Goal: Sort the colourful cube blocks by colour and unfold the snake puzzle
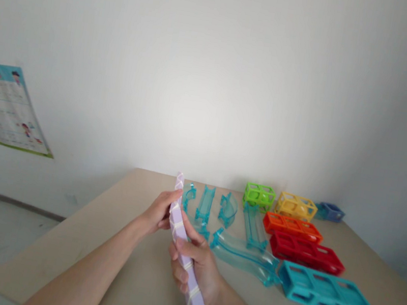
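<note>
Purple bar [197,304], patterned with pale bands and held in both hands above the bench [91,227]. Its long axis runs lengthwise away from the body: the near end passes out of view at the lower edge, right of centre, and the far end points toward the wall [208,71], leaning slightly to the left. The far portion stands steeper in view than the near portion, the change of direction falling close to the left hand (whether this is a true bend cannot be told).

The left grip [160,209] closes on the bar below its far tip, thumb laid along the side. The right grip [199,256] is clenched around the bar nearer the body, its fingers curled to the left side.

To the right of the bar, translucent teal track pieces lie on the bench: a straight piece [206,202], a curved piece [229,210], a longer straight channel [254,228] and a wavy channel [243,256], the last to the right of the right grip. Beyond these, farther right, rest openwork frames: green [259,197], yellow [296,207], orange [292,227], red [306,254] and teal [333,295]. A poster [5,111] hangs at far left.
</note>
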